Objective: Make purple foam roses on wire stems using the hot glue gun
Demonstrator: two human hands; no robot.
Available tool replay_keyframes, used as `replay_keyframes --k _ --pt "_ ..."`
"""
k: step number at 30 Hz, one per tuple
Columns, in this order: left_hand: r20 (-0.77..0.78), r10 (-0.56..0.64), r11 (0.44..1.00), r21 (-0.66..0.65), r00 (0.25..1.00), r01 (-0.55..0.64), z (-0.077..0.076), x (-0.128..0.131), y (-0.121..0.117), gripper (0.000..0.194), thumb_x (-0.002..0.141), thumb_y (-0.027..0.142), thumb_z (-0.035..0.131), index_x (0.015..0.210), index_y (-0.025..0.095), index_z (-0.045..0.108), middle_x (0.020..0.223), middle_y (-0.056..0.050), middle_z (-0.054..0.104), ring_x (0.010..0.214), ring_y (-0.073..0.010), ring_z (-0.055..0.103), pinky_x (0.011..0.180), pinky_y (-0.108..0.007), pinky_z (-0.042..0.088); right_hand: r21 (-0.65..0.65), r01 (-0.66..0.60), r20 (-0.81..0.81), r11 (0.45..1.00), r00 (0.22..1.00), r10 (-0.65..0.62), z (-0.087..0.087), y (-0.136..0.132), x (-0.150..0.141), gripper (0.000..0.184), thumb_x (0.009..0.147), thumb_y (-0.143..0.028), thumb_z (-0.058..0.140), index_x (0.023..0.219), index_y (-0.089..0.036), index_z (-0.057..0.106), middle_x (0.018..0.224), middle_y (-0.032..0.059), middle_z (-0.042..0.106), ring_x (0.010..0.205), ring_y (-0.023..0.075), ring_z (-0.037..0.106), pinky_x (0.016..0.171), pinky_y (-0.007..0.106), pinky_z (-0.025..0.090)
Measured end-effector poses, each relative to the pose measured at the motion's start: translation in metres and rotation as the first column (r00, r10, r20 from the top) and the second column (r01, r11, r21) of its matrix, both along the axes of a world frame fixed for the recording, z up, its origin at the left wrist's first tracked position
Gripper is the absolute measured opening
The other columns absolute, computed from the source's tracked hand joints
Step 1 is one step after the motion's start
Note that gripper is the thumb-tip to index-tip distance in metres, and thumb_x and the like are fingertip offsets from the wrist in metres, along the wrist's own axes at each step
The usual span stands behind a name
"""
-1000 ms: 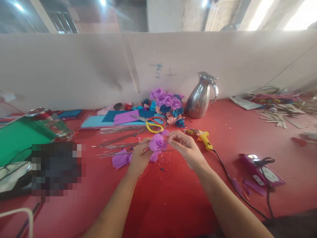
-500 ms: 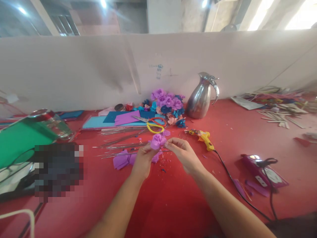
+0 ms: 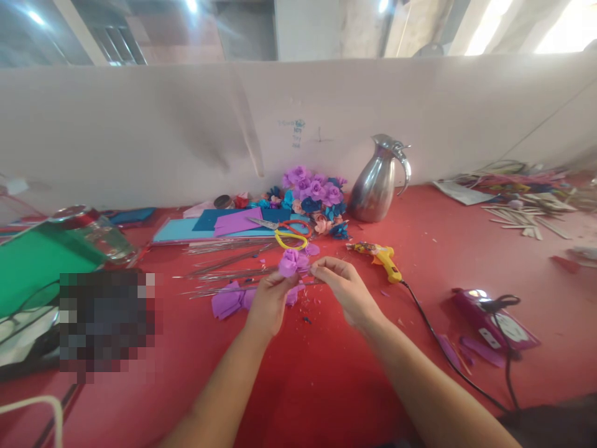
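Note:
A purple paper flower [image 3: 291, 262] is pinched in my left hand [image 3: 269, 303], just above the red table. Beside its right edge, my right hand [image 3: 344, 287] is closed in a pinch; whatever lies between its fingertips is too small to make out. Cut purple paper petals [image 3: 228, 301] lie below and left of the flower, partly hidden by my left hand. Thin metal wires [image 3: 217, 274] are spread to the left. Scissors [image 3: 291, 235] with red and yellow handles rest just beyond the flower.
A yellow glue gun [image 3: 387, 264] lies to the right, its cord running to a maroon power box [image 3: 497, 320]. Finished paper flowers [image 3: 317, 193] are heaped at the back beside a steel jug [image 3: 375, 183]. Coloured sheets [image 3: 181, 230] and a glass jar [image 3: 100, 233] lie left.
The flower has tipped and shifted slightly left in my left hand. My right hand stays pinched beside it, nearly unmoved. The view has shifted a little.

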State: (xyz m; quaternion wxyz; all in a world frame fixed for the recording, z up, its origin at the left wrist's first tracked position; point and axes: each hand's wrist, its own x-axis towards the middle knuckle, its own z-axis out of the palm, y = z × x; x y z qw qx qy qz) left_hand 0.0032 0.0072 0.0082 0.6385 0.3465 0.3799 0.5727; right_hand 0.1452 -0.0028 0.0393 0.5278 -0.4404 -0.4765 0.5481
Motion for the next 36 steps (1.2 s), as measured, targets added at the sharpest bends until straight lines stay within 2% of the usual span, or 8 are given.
replay_keyframes --k 4,8,11,15,18,24,30,36 --pt "0.185 0.008 0.988 -0.152 0.983 0.02 0.0 0.001 -0.001 0.023 0.051 0.026 0.09 0.064 0.019 0.073 0.073 0.001 0.072 0.066 -0.0088 0.061 0.067 -0.02 0.047 0.058 -0.027 0.136 0.998 0.99 0.019 -0.008 -0.001 -0.005 0.015 0.074 -0.034 0.061 0.076 -0.019 0.064 0.076 0.0017 0.067 0.074 0.0164 0.059 0.071 0.029 0.045" --pt "0.244 -0.023 0.983 -0.17 0.97 0.066 0.002 0.001 -0.003 0.022 0.054 0.025 0.089 0.067 0.02 0.073 0.075 0.002 0.072 0.07 -0.0097 0.063 0.067 -0.02 0.048 0.121 -0.124 0.292 0.985 0.953 0.084 -0.015 -0.003 -0.01 0.019 0.078 -0.03 0.061 0.092 -0.019 0.068 0.087 0.0044 0.072 0.079 0.018 0.064 0.07 0.029 0.046" --pt "0.237 -0.041 0.986 -0.149 0.971 0.078 0.004 0.001 -0.004 0.02 0.055 0.026 0.088 0.067 0.02 0.073 0.074 0.001 0.072 0.068 -0.0098 0.062 0.066 -0.02 0.048 0.141 -0.155 0.336 0.978 0.937 0.1 -0.019 -0.003 -0.011 0.019 0.081 -0.028 0.059 0.093 -0.021 0.071 0.085 0.0026 0.072 0.077 0.0177 0.064 0.07 0.029 0.047" --pt "0.11 -0.073 0.994 -0.075 0.991 0.082 0.008 -0.002 -0.004 0.026 0.057 0.029 0.087 0.078 0.018 0.076 0.08 -0.004 0.074 0.079 -0.0154 0.065 0.076 -0.026 0.048 0.176 -0.166 0.299 0.97 0.948 0.107 -0.025 0.001 -0.01 0.02 0.083 -0.029 0.056 0.09 -0.023 0.074 0.081 0.0014 0.072 0.077 0.0183 0.065 0.072 0.029 0.048" --pt "-0.027 -0.042 0.999 0.018 0.999 0.043 0.01 -0.004 -0.005 0.027 0.058 0.032 0.086 0.079 0.018 0.077 0.081 -0.005 0.074 0.085 -0.019 0.065 0.087 -0.032 0.047 0.169 -0.159 0.279 0.973 0.954 0.108 -0.025 0.001 -0.01 0.019 0.081 -0.03 0.058 0.09 -0.023 0.074 0.082 0.0015 0.073 0.078 0.0197 0.065 0.072 0.03 0.048" --pt "-0.195 -0.057 0.985 0.15 0.979 0.087 0.009 -0.007 -0.006 0.023 0.065 0.035 0.08 0.081 0.019 0.075 0.081 -0.004 0.073 0.086 -0.0216 0.065 0.086 -0.036 0.047 0.257 -0.088 0.364 0.962 0.931 -0.012 -0.018 -0.001 -0.011 0.016 0.079 -0.027 0.06 0.077 -0.026 0.075 0.08 0.002 0.073 0.074 0.0217 0.063 0.072 0.032 0.045" --pt "-0.45 0.134 0.904 0.42 0.883 0.077 0.007 -0.011 -0.004 0.011 0.074 0.031 0.072 0.081 0.024 0.076 0.091 -0.004 0.073 0.091 -0.0225 0.063 0.087 -0.033 0.046 0.284 -0.104 0.34 0.953 0.941 0.002 -0.016 -0.001 -0.012 0.017 0.078 -0.03 0.059 0.072 -0.024 0.074 0.077 0.0019 0.072 0.075 0.0236 0.062 0.074 0.033 0.046" --pt "-0.536 0.236 0.847 0.523 0.811 0.099 0.019 -0.009 -0.008 0.011 0.076 0.033 0.07 0.074 0.024 0.077 0.086 -0.005 0.072 0.082 -0.0217 0.063 0.077 -0.029 0.046 0.253 -0.112 0.257 0.961 0.965 0.045 -0.03 0.001 -0.014 0.021 0.073 -0.018 0.054 0.076 -0.023 0.074 0.078 0.0001 0.073 0.075 0.0229 0.064 0.077 0.034 0.048"
